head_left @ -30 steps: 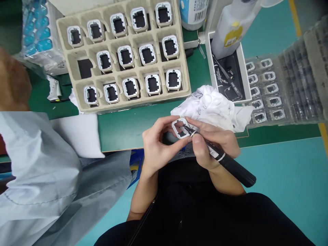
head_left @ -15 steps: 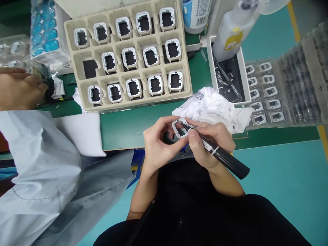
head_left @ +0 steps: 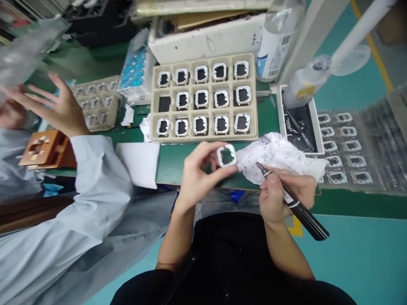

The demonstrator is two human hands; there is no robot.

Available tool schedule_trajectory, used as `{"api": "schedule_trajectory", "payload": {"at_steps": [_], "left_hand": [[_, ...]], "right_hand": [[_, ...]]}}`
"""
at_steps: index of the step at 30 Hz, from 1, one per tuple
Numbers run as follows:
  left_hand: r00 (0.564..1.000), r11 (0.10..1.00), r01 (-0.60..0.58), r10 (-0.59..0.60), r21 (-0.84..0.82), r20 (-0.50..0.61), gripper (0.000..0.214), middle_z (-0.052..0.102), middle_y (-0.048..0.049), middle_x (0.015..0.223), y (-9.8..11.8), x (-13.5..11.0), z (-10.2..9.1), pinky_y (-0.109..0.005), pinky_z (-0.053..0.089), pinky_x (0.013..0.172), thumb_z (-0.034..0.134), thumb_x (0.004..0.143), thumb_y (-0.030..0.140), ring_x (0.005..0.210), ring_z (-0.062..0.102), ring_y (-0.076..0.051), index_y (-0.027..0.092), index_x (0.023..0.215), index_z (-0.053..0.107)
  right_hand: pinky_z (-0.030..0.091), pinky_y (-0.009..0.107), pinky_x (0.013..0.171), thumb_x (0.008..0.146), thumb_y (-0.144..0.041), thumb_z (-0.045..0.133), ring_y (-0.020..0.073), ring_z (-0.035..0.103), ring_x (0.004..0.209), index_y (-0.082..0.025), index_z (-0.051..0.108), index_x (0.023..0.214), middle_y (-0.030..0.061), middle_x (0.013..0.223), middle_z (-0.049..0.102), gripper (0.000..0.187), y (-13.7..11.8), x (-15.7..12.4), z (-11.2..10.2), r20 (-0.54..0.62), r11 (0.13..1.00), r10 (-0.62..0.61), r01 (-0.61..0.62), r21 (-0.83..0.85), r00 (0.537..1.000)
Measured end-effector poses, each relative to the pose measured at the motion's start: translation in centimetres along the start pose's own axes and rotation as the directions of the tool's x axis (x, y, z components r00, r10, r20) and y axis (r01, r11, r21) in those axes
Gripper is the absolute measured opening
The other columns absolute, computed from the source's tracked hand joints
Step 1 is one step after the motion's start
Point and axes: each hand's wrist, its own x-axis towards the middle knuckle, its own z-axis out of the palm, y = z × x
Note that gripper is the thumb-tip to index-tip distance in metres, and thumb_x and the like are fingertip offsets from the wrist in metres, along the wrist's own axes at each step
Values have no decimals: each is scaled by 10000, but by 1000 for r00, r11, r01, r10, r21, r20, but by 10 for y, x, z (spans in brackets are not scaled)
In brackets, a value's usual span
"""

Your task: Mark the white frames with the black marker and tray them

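Observation:
Between its thumb and fingers, my left hand (head_left: 199, 176) grips a silvery watch case (head_left: 235, 157), a small rounded-square frame with an open middle. My right hand (head_left: 282, 195) is closed around a black marker pen (head_left: 307, 218). The pen's tip points up and left, apart from the watch case and close to a crumpled white cloth (head_left: 270, 148). Beyond my hands lies a beige moulded tray (head_left: 203, 138) with similar watch cases in nearly all its compartments. One compartment (head_left: 164, 103) at the left of the middle row holds no case.
A white box (head_left: 319, 146) with a pump bottle (head_left: 299, 87) and tools stands right of the tray. Farther right, clear plastic trays (head_left: 340, 148) hold more cases. At left are a white foam sheet (head_left: 140, 163), an orange-brown block (head_left: 43, 148) and a co-worker's raised hand (head_left: 63, 103).
The marker tip has moved away from the watch case, to the right. The case is still in my left hand. My view has shifted, and the co-worker's hand is now raised with fingers spread.

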Motion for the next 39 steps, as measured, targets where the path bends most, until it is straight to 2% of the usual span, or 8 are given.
{"api": "schedule_trajectory", "payload": {"at_steps": [5,8,11,16,22,31,35,39], "left_hand": [[946,920,-156,244,359,-213,715,717,-47,1098,-15,85,-103,-425,733,1021,1182,840,704,1042,793,-274,288,1354,909],[968,764,-33,184,644,-169,534,736,-91,1175,-28,126,-150,-564,682,1228,1062,996,635,1236,794,-366,273,1344,878],[993,592,35,67,805,-92,412,753,-158,1335,-36,142,-166,-702,564,1365,909,1107,525,1468,726,-461,225,1383,847],[978,558,-37,190,829,-85,499,742,-204,1547,-48,147,-151,-802,470,1391,909,1092,481,1575,634,-527,267,1531,808],[955,635,-136,289,761,-71,330,780,-176,1279,-77,174,-121,-707,536,1329,992,1030,515,1431,698,-433,240,1085,820],[917,709,-121,347,695,-195,350,808,-117,1115,-80,172,-92,-645,653,1211,980,961,216,1248,806,-438,298,1176,715],[898,800,-170,366,575,-243,270,828,-78,1125,-46,138,-69,-503,705,1061,932,1092,325,1101,833,-333,309,1190,680],[886,943,-249,313,220,-341,465,846,-24,1087,-4,64,-25,-311,703,742,952,1137,580,839,828,-198,319,1463,747]], "right_hand": [[811,422,723,1031,-326,1007,269,894,687,-264,795,1053,-41,747,801,222,4,-1,-2,14,999,12,-11,-30,1000],[813,451,754,1073,-379,982,272,880,689,-264,791,1032,-44,722,771,227,2,-2,-4,32,996,42,-39,-80,999],[807,449,762,1078,-385,979,275,887,713,-263,794,1031,-27,758,803,228,1,-3,-5,35,994,50,-46,-96,998],[822,456,794,1069,-362,982,288,911,757,-266,805,1042,-12,799,841,203,2,-4,-6,49,994,56,-51,-97,997],[833,443,820,1056,-311,988,290,928,780,-265,811,1057,-28,771,831,183,3,-2,-5,46,996,30,-26,-85,998],[816,420,786,1077,-327,981,293,934,790,-266,790,1061,-29,737,809,201,1,1,-4,83,996,-2,10,-91,997],[816,414,786,1069,-322,984,287,932,782,-265,791,1055,-31,745,812,202,2,1,-6,80,994,-14,23,-107,997],[827,434,821,1065,-314,986,274,915,763,-265,800,1062,-34,766,818,192,3,-2,-10,78,995,21,-13,-103,997]]}}
